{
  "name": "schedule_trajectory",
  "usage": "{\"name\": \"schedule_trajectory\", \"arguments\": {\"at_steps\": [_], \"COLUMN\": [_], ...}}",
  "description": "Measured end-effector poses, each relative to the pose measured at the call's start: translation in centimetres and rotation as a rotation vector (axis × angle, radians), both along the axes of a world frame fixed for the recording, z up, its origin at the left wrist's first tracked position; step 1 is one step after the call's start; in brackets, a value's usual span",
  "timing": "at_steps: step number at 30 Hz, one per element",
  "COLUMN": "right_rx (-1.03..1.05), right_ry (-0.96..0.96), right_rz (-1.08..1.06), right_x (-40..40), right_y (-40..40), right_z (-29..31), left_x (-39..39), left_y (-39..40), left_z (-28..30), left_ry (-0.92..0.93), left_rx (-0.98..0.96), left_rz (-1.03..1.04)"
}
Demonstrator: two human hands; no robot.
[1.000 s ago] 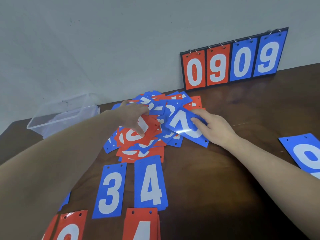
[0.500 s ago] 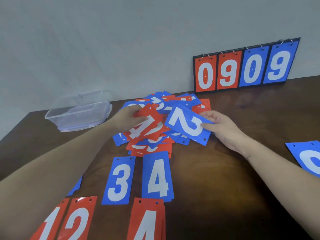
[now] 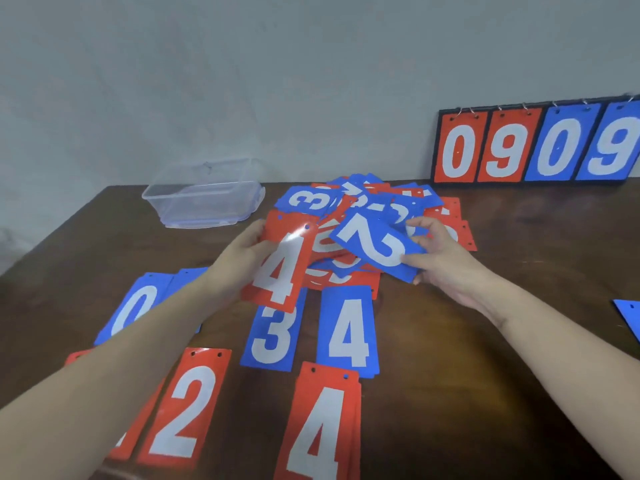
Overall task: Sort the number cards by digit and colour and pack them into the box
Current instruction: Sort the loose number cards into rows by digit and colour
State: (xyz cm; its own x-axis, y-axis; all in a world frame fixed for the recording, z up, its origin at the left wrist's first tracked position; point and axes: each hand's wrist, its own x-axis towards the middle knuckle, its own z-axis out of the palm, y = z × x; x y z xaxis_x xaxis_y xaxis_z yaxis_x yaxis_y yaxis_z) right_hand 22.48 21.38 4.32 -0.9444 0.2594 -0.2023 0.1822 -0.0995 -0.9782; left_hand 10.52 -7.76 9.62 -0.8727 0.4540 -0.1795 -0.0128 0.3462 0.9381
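Frame centre: left hand [image 3: 242,258] grips a red 4 card [image 3: 282,265]; right hand [image 3: 440,258] pinches a blue 2 card [image 3: 375,245], above the card pile [image 3: 363,209]; box [image 3: 204,199] upper left.

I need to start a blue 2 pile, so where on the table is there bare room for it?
Widest bare wood lies right of the blue 4 pile, under the right hand, reaching toward the blue card at the right edge. Another patch lies between the clear box and the blue 0 card. The mixed heap is crowded.
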Motion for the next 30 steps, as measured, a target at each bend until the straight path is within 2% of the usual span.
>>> {"name": "schedule_trajectory", "arguments": {"at_steps": [5, 11, 16, 20, 27, 30], "right_rx": [-0.057, -0.140, -0.063, 0.044, 0.071, 0.244], "right_ry": [-0.011, -0.055, -0.086, -0.143, -0.170, -0.155], "right_rz": [0.040, 0.088, 0.097, 0.189, 0.293, 0.324], "right_x": [-1.1, -3.2, -5.4, -7.8, -12.4, -14.5], "right_y": [-3.0, -7.3, -11.6, -15.1, -22.4, -24.5], "right_z": [0.4, 0.4, 0.3, -0.2, 1.0, 1.3], "left_x": [0.7, 1.4, 2.0, 2.3, 2.0, 1.6], "left_y": [-5.0, -12.0, -18.2, -22.8, -27.2, -28.6], "left_z": [-1.0, -0.8, -0.8, -1.4, -2.3, -2.9], "left_ry": [-0.001, -0.034, -0.026, 0.001, 0.000, -0.008], "left_rx": [-0.028, 0.058, 0.140, 0.181, 0.183, 0.196], "left_rz": [0.122, 0.316, 0.466, 0.565, 0.584, 0.582]}}
